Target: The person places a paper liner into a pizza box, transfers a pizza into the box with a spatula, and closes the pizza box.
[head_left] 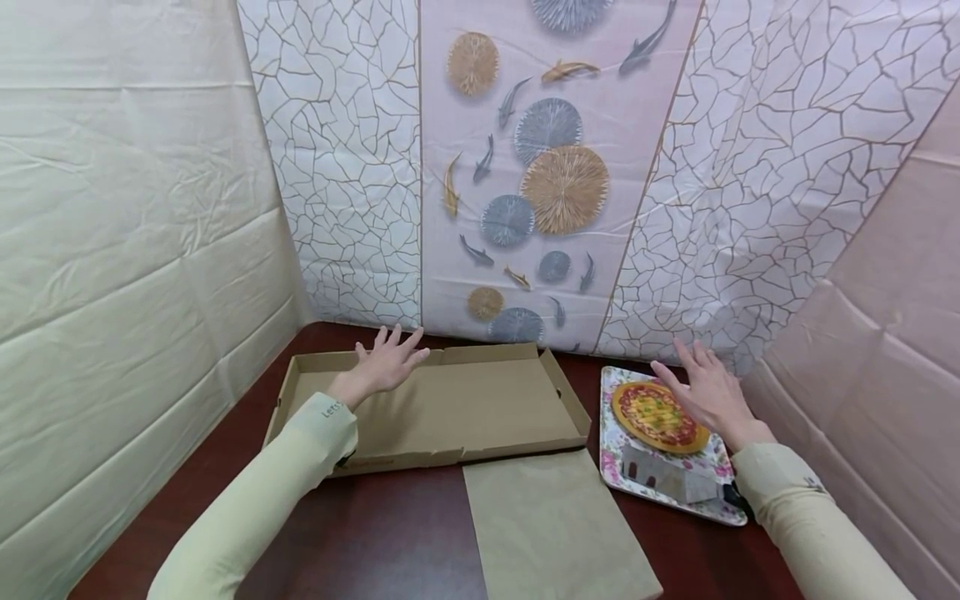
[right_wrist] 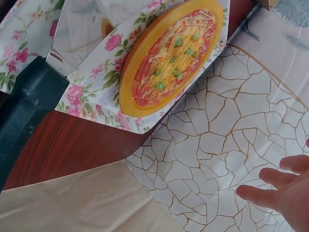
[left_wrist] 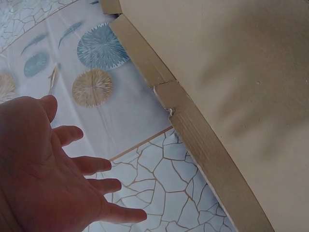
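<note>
Head view. Writing first: the left cuff [head_left: 341,429] over the box's left end carries small lettering that reads "Lets". The right cuff [head_left: 776,471], well right of the box, has a dark mark I can't make out. Faint reddish print on the box's near wall, too small to read. The box [head_left: 480,400] itself: plain brown cardboard, shallow, low walls. Left hand [head_left: 381,364] hovers above its left half, fingers spread apart. Right of the box, just beside it, a tray [head_left: 611,468] with pink flowers; on it the pizza [head_left: 651,417], round, orange crust, red and yellow top, and nearer me a broad shiny blade [head_left: 667,477]. Right hand [head_left: 712,396] is over the pizza's side away from the box, fingers apart. Brown paper [head_left: 555,525] lies flat before the box. Table [head_left: 382,542] dark red-brown, glossy. Behind the box, a wall cloth [head_left: 564,192] printed with fish, round tufts and crackle lines; creased pale drapes [head_left: 135,208] at either side of the box.

Left wrist view. Hand apart from the box, all fingers fanned; a finger-shaped shadow lies on the box floor. Small frayed spot on the box wall.

Right wrist view. Pizza topped with green bits and pale drizzle, on the tray, away from the box corner at the top edge. Blade has a dark handle [right_wrist: 31,101]. Visible fingers apart.
</note>
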Demonstrator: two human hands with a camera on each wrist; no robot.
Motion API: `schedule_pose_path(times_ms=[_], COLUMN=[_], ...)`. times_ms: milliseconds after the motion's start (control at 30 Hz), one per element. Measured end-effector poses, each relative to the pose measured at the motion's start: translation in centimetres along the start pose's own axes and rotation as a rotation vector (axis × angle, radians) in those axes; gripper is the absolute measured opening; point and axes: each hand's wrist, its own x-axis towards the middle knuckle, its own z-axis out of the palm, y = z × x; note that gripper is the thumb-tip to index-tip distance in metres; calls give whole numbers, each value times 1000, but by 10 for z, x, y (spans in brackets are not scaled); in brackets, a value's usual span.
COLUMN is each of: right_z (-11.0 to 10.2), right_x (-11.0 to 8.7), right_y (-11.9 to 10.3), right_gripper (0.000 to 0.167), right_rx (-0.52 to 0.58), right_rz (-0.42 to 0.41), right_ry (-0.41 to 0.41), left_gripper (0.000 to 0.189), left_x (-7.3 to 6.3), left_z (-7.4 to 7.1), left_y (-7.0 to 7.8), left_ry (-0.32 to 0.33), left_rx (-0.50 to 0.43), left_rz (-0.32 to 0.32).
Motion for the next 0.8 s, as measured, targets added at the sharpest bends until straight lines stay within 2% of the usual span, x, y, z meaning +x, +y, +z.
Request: schedule_pose_path(times_ms=[333,667,800], right_z=[4,6,6], right_x=[1,1,2], right_y=[-1,-2,-2], right_gripper=[78,78,77], right_rx=[2,21,24], right_rz=[11,16,16], right_ry=[-12,-16,-18], left_gripper=[62,60,59], left_x=[3,3,5], left_z=[4,5,8], left_y=[3,7,7], left_ry=[1,5,3], left_rx=[-8,-29,-17], left_rz=[32,121,135])
